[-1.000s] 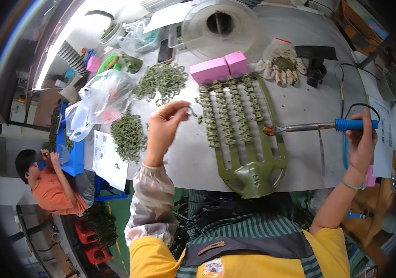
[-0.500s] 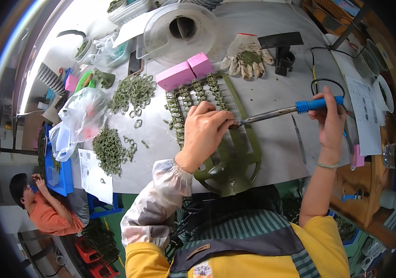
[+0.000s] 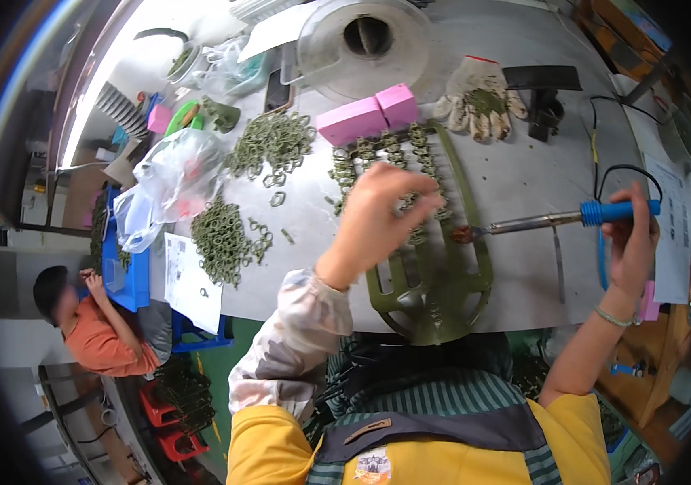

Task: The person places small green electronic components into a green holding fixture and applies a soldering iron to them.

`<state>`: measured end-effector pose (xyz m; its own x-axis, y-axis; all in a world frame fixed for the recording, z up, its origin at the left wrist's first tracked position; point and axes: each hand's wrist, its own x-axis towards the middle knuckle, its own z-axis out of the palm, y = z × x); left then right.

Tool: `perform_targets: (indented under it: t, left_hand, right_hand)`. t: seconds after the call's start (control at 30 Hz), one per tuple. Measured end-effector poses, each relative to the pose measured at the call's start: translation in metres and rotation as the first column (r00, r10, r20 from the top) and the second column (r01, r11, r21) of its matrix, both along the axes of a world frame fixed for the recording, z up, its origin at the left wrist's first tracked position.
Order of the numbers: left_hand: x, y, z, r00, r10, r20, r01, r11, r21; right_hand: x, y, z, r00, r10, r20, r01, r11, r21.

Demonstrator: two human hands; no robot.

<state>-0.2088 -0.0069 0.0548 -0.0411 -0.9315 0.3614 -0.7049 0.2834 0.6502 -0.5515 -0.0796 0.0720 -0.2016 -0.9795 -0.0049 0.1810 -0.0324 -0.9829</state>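
Note:
My right hand [image 3: 635,242] is closed around the blue handle of a soldering iron [image 3: 535,221], its metal shaft pointing left. The iron's dark brown tip lies over a flat olive-green frame [image 3: 475,284] with slots and a rounded near end. My left hand [image 3: 382,214], blurred by motion, hovers over the frame's left side, thumb and forefinger slightly apart, with nothing visible between them. Under and beyond it, rows of small green links [image 3: 420,153] stand along the frame's far part. The left hand hides some of these rows.
Loose green links lie in a far pile [image 3: 268,144] and a near pile [image 3: 224,242] to the left. Pink blocks [image 3: 353,121], a stained glove [image 3: 483,101] and a black stand [image 3: 543,109] are beyond the frame. Someone in orange [image 3: 103,327] sits at far left.
My left hand has lifted off the frame near the iron's tip, and its fingers have parted. The iron's tip now sits apart from the fingers. The whole view has shifted.

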Motion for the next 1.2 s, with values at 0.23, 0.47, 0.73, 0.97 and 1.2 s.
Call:
perform_targets:
  t: [0.23, 0.47, 0.73, 0.97, 1.2]
  left_hand:
    - [0.218, 0.016, -0.052, 0.606, 0.652, 0.456, -0.701, 0.709, -0.081]
    - [0.205, 0.014, -0.059, 0.724, 0.604, 0.334, -0.678, 0.711, 0.183]
    - [0.069, 0.04, 0.006, 0.936, 0.253, -0.246, -0.234, 0.967, 0.101]
    - [-0.022, 0.031, 0.003, 0.981, 0.035, 0.191, -0.014, 0.994, -0.112]
    - [-0.033, 0.02, -0.019, 0.975, 0.024, 0.223, 0.0, 0.994, -0.105]
  right_hand:
    - [0.007, -0.001, -0.002, 0.996, 0.073, 0.049, -0.072, 0.997, -0.024]
    - [-0.001, 0.004, 0.003, 0.999, 0.049, -0.002, -0.049, 0.998, -0.038]
    - [0.004, 0.009, 0.009, 0.999, 0.023, -0.026, -0.023, 1.0, -0.021]
    - [0.015, 0.008, 0.005, 0.998, 0.004, -0.056, -0.004, 1.0, 0.001]
    - [0.025, 0.005, -0.006, 0.998, 0.063, 0.01, -0.063, 0.997, 0.034]
